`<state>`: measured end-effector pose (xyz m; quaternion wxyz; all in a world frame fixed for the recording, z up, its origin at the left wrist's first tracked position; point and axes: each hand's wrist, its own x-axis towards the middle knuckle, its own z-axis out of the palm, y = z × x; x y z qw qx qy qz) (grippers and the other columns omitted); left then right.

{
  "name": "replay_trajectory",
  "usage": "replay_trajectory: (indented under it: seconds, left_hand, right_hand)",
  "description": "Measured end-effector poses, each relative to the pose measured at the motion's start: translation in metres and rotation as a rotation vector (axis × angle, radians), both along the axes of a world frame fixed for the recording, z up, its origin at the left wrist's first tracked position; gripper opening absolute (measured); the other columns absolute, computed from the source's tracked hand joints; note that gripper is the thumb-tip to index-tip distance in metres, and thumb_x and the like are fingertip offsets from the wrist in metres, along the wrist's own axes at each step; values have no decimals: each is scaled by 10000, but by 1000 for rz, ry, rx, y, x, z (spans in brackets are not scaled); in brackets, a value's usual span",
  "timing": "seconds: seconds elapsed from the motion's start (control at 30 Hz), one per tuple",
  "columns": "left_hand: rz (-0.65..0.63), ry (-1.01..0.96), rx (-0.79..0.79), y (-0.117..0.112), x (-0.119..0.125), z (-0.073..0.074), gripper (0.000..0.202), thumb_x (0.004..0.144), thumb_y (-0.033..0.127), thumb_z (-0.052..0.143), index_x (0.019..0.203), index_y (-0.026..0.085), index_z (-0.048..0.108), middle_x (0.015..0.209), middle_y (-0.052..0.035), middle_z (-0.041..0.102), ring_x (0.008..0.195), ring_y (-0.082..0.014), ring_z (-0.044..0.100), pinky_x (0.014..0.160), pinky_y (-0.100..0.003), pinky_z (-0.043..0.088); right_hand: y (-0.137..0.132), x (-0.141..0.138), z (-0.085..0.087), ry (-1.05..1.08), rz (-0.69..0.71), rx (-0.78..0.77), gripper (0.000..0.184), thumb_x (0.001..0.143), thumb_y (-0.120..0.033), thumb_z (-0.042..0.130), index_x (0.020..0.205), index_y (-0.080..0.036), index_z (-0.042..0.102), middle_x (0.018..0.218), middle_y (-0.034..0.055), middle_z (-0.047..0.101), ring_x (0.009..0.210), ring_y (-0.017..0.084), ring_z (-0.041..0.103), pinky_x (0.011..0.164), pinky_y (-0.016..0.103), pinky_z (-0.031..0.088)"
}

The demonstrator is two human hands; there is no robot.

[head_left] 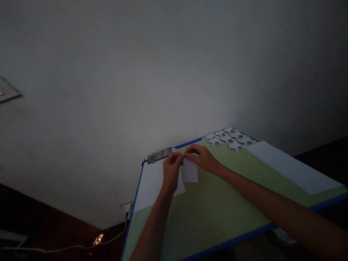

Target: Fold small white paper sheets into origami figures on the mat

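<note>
A small white piece of paper (191, 171) hangs above the green tabletop (209, 210), pinched along its upper edge. My left hand (172, 167) is closed, its thumb and finger meeting at the paper's upper left corner. Close beside it, my right hand (201, 157) is closed on the same top edge, thumb and fingertips together. The two sets of fingertips almost touch. Under and behind my left hand lies a white sheet (149, 185) on the table's left side. Fine detail at the fingertips is too dim to make out.
Several folded white paper stars (225, 137) are grouped at the far corner. A large white sheet (293, 166) lies along the right side. A phone (162, 154) rests at the back left, near the wall (163, 72). Blue trim edges the table. A white cable (81, 247) runs from a wall socket.
</note>
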<state>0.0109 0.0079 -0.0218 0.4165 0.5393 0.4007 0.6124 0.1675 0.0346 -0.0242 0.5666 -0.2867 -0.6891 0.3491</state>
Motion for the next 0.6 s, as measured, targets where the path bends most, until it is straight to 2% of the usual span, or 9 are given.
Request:
replay_trajectory:
  seconds: [0.13,0.37,0.6]
  left_hand:
    - [11,28,-10,-1,1,2,174,746,318,752,803,160,707,747,-10,658,694,-126,572,674,-247,458]
    - [55,178,35,-5,2,6,176,750,332,738,775,160,708,768,-29,688,739,-154,591,681,-251,440]
    - [38,185,-4,-5,1,6,188,751,340,716,736,163,653,700,1,629,675,-136,543,636,-238,403]
  right_hand:
    - [1,1,1,27,-14,-13,139,851,-310,681,867,-172,683,878,47,725,827,172,668,795,312,511]
    - [2,2,4,-65,-22,-4,191,860,-355,683,870,-165,704,840,51,731,762,171,656,698,293,493]
    - [1,2,6,-145,-34,68,182,902,-331,642,871,-159,694,844,52,726,763,160,629,690,277,475]
